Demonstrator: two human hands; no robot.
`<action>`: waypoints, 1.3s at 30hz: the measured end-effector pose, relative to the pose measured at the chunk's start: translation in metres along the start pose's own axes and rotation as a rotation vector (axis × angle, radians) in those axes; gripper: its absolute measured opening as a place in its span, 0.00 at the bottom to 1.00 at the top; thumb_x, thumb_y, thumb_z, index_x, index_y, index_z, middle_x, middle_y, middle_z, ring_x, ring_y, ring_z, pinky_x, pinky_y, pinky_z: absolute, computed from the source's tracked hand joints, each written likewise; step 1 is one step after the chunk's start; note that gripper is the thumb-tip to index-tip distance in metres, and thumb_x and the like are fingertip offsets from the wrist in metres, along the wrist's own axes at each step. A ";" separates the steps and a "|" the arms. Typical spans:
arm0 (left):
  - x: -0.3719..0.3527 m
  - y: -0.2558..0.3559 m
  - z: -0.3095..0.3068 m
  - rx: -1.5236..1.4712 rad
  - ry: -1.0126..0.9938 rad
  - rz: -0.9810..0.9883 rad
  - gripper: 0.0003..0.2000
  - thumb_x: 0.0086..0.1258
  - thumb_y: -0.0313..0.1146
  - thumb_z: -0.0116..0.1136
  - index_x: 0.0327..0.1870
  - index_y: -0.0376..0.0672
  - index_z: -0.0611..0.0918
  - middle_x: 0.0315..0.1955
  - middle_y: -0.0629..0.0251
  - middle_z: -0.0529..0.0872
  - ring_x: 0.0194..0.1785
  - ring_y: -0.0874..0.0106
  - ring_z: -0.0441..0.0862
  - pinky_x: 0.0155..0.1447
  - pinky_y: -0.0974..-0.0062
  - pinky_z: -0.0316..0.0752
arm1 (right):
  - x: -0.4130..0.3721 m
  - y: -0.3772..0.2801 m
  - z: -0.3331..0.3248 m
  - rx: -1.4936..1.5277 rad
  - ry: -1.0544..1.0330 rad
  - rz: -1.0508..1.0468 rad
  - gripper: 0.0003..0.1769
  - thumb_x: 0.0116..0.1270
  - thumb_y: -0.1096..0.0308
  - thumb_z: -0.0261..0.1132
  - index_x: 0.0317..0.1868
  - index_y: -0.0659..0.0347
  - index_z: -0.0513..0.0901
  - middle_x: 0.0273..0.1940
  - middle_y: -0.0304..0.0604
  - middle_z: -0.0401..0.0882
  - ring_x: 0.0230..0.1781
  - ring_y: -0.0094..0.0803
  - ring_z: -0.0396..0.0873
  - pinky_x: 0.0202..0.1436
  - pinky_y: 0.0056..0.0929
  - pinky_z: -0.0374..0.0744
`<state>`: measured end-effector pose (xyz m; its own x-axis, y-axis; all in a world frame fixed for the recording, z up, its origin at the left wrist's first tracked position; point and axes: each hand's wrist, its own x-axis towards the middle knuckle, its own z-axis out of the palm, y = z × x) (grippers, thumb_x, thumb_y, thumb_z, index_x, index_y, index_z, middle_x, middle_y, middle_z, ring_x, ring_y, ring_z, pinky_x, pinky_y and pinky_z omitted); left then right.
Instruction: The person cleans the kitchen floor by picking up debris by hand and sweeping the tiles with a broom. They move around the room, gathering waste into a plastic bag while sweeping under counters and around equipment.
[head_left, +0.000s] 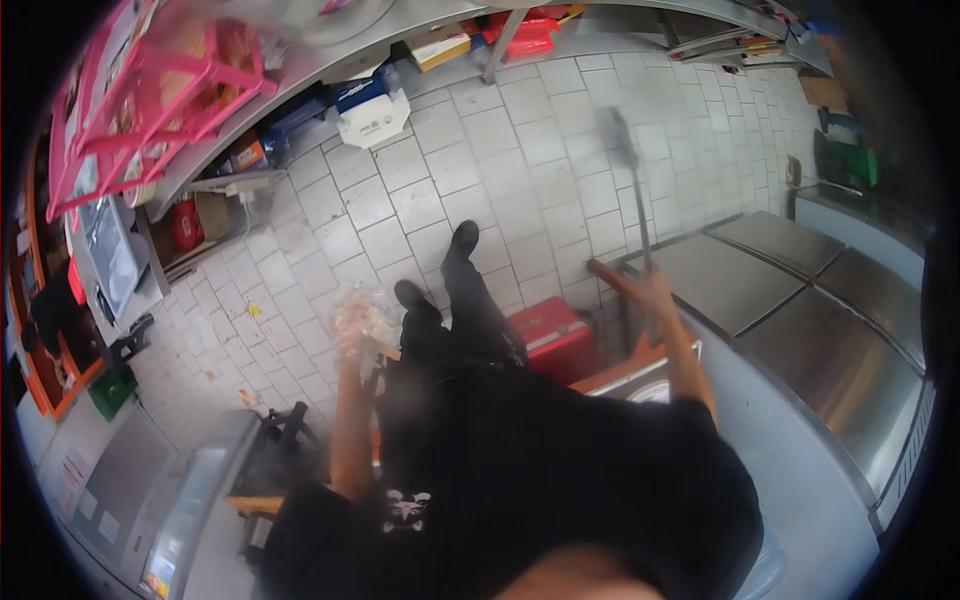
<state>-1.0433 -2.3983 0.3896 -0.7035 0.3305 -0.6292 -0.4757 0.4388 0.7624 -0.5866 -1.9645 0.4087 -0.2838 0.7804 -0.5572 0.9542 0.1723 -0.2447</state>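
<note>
My left hand [352, 338] is closed round a crumpled clear plastic bag [366, 312], held low beside my legs over the tiled floor. On the other side my right hand [652, 292] grips a long thin dark tool [641, 210]. Its far end is blurred and points away over the tiles, so I cannot make out what it is. A brown wooden bar [612, 278] lies right by my right hand; whether the hand touches it is not clear.
A red box [550, 335] stands on the floor beside my legs. Steel lids [835, 350] top a long unit at the right. Pink baskets [160, 100] sit on a shelf at the upper left. Yellow scraps [253, 309] lie on the floor.
</note>
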 end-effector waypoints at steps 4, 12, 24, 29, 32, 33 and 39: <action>-0.019 -0.030 -0.031 -0.081 0.132 -0.053 0.10 0.60 0.33 0.62 0.40 0.38 0.80 0.37 0.65 0.80 0.37 0.76 0.78 0.38 0.78 0.75 | 0.016 -0.058 0.031 -0.091 -0.207 -0.040 0.17 0.60 0.66 0.52 0.40 0.73 0.76 0.33 0.64 0.78 0.36 0.53 0.80 0.39 0.44 0.77; -0.016 -0.145 -0.115 -0.262 0.105 0.079 0.09 0.59 0.30 0.60 0.38 0.37 0.81 0.32 0.64 0.82 0.35 0.73 0.79 0.37 0.77 0.75 | -0.194 -0.250 0.042 0.253 -0.578 0.001 0.20 0.65 0.68 0.50 0.54 0.71 0.67 0.23 0.52 0.75 0.16 0.36 0.75 0.19 0.34 0.75; 0.002 -0.204 -0.134 0.225 0.134 -0.147 0.14 0.67 0.41 0.51 0.49 0.45 0.78 0.41 0.68 0.82 0.46 0.73 0.77 0.55 0.70 0.67 | -0.217 -0.264 -0.030 0.583 -0.657 0.214 0.24 0.69 0.66 0.50 0.66 0.54 0.61 0.14 0.28 0.56 0.09 0.17 0.56 0.10 0.19 0.59; -0.023 -0.179 -0.128 0.012 0.188 -0.286 0.18 0.65 0.47 0.53 0.49 0.43 0.77 0.44 0.66 0.82 0.50 0.72 0.75 0.59 0.69 0.64 | -0.173 -0.234 -0.049 0.369 -0.366 0.090 0.22 0.68 0.69 0.49 0.61 0.66 0.64 0.14 0.36 0.65 0.09 0.22 0.63 0.10 0.24 0.63; -0.019 -0.270 -0.144 0.248 0.225 0.106 0.20 0.60 0.45 0.60 0.46 0.37 0.77 0.38 0.62 0.82 0.41 0.72 0.78 0.47 0.71 0.73 | -0.057 -0.198 0.002 0.136 -0.149 -0.104 0.16 0.61 0.72 0.50 0.45 0.76 0.71 0.18 0.51 0.75 0.13 0.36 0.74 0.16 0.34 0.72; -0.024 -0.278 -0.144 0.370 0.310 0.096 0.19 0.61 0.44 0.59 0.45 0.38 0.78 0.37 0.62 0.83 0.39 0.72 0.79 0.44 0.72 0.74 | -0.018 -0.193 0.027 0.113 -0.130 -0.094 0.16 0.60 0.72 0.50 0.45 0.76 0.72 0.19 0.51 0.74 0.16 0.38 0.75 0.18 0.34 0.73; -0.094 -0.165 -0.115 -0.034 0.437 -0.231 0.14 0.63 0.38 0.57 0.44 0.39 0.79 0.36 0.62 0.83 0.37 0.72 0.80 0.38 0.73 0.77 | 0.035 -0.238 0.113 -0.324 -0.223 -0.326 0.15 0.55 0.72 0.53 0.40 0.75 0.73 0.40 0.64 0.76 0.45 0.59 0.74 0.51 0.45 0.74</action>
<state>-0.9598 -2.5978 0.3403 -0.7295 -0.1567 -0.6658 -0.6574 0.4292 0.6193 -0.8347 -2.0464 0.3579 -0.5513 0.5137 -0.6574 0.7830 0.5906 -0.1952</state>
